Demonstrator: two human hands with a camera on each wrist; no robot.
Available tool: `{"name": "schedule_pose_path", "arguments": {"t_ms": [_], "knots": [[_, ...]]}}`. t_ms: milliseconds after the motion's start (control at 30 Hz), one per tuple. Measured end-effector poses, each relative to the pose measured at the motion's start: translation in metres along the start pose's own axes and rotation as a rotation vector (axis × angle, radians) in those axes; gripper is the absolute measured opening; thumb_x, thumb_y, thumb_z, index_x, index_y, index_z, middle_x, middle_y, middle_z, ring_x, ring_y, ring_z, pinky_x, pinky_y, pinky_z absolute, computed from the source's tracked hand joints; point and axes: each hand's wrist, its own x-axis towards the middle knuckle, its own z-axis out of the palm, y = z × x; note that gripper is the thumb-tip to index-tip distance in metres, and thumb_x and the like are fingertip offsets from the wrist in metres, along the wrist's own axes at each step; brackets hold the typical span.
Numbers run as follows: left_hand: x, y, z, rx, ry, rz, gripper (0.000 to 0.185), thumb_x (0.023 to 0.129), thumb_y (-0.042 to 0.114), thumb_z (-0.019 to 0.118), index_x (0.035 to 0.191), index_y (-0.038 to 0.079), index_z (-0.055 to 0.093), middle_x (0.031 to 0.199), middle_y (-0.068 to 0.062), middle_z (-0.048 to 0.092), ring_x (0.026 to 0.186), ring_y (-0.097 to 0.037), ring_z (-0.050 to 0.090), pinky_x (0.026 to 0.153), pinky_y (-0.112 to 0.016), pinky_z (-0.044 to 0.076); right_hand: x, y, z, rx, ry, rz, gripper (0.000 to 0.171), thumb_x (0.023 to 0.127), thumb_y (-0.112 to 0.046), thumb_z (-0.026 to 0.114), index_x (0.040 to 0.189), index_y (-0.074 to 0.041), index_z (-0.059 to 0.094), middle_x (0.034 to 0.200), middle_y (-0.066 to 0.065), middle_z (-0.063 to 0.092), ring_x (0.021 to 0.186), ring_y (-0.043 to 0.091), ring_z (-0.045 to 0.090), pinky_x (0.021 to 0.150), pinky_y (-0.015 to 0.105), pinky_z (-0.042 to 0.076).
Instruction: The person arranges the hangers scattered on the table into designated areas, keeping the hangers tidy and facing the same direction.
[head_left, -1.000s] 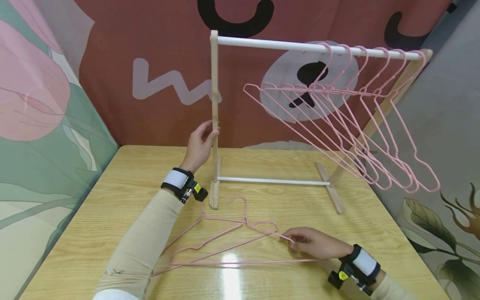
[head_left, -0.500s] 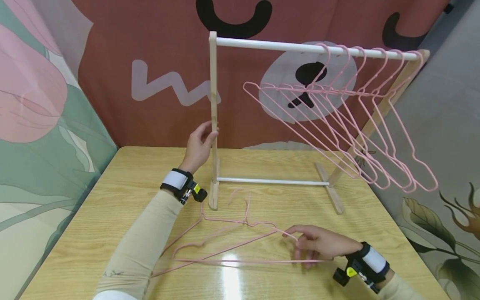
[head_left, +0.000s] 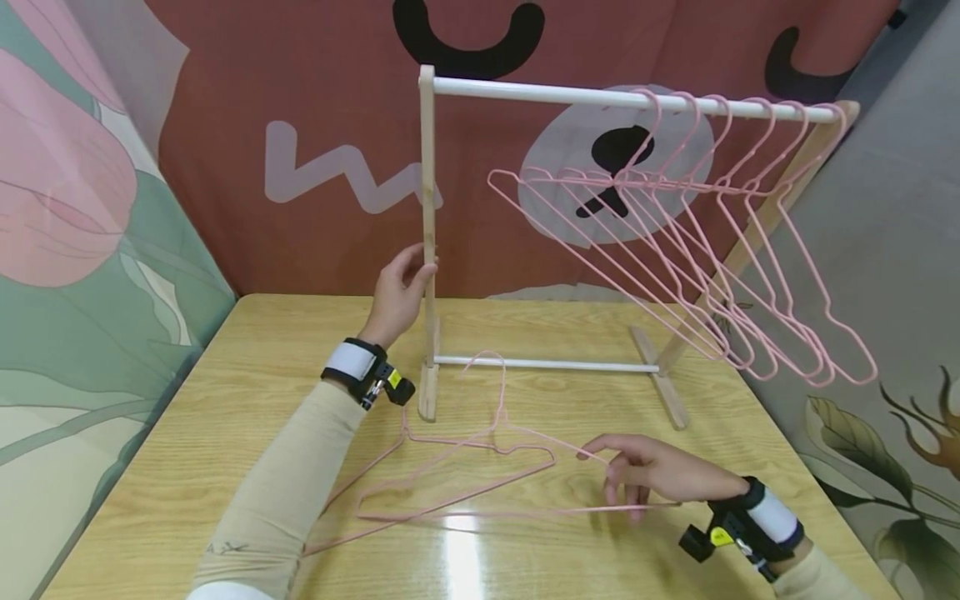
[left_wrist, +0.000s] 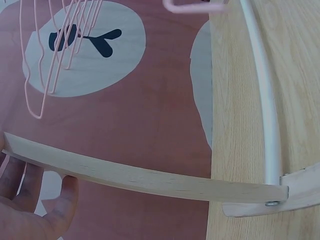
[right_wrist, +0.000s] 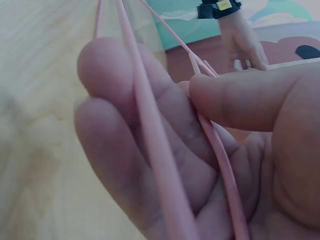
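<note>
left hand [head_left: 398, 293]: grips rack [head_left: 428, 242] post | right hand [head_left: 660, 477]: pinches hanger [head_left: 480, 467] end, seemingly lifted off tabletop [head_left: 225, 433] before rack

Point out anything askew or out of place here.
Two pink hangers lie overlapping on the table instead of hanging on the rack; the right hand pinches one, its hook tilted upward.

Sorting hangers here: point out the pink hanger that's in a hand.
The upper hanger on the table; the right hand pinches its end, lifting its hook, unlike those on the rail.
</note>
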Motion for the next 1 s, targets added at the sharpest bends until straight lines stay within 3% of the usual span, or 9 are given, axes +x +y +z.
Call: {"name": "schedule_pose_path", "arguments": {"t_ms": [167, 367, 733, 1000], "knots": [[0.001, 0.001, -0.001, -0.002, 0.000, -0.001, 0.034, 0.105, 0.003, 0.055, 0.135, -0.011, 0.056, 0.123, -0.030, 0.063, 0.113, -0.041, 0.060, 0.096, -0.049, 0.050, -0.009, -0.016, -0.002, -0.047, 0.053, -0.035, 0.042, 0.109, 0.001, 0.036, 0.151, 0.006, 0.035, 0.096, 0.027, 0.067, 0.067, 0.037, 0.069, 0.060, 0.049, 0.060], [0.000, 0.001, -0.001, 0.000, -0.007, -0.005, 0.034, 0.105, 0.002, 0.054, 0.136, -0.011, 0.055, 0.123, -0.030, 0.063, 0.113, -0.041, 0.060, 0.096, -0.049, 0.050, -0.021, -0.037, -0.004, -0.159, 0.144, 0.004, 0.044, 0.107, 0.005, 0.036, 0.152, 0.006, 0.034, 0.095, 0.018, 0.068, 0.068, 0.026, 0.068, 0.060, 0.035, 0.059], [0.000, -0.001, -0.001, -0.008, -0.003, 0.001, 0.034, 0.105, 0.002, 0.054, 0.135, -0.012, 0.055, 0.122, -0.031, 0.063, 0.112, -0.041, 0.059, 0.096, -0.051, 0.050, -0.036, -0.069, -0.004, -0.455, 0.362, -0.016, 0.042, 0.108, 0.000, 0.045, 0.149, 0.006, 0.040, 0.090, 0.004, 0.067, 0.068, 0.015, 0.066, 0.059, 0.032, 0.059], [0.001, -0.003, 0.000, -0.013, -0.004, 0.000, 0.034, 0.104, 0.002, 0.054, 0.135, -0.013, 0.055, 0.122, -0.032, 0.062, 0.112, -0.042, 0.059, 0.097, -0.051, 0.049, -0.040, -0.093, -0.001, -0.643, 0.514, 0.028, 0.045, 0.104, 0.003, 0.051, 0.148, -0.004, 0.046, 0.086, -0.004, 0.067, 0.066, 0.008, 0.065, 0.056, 0.028, 0.057]]}}
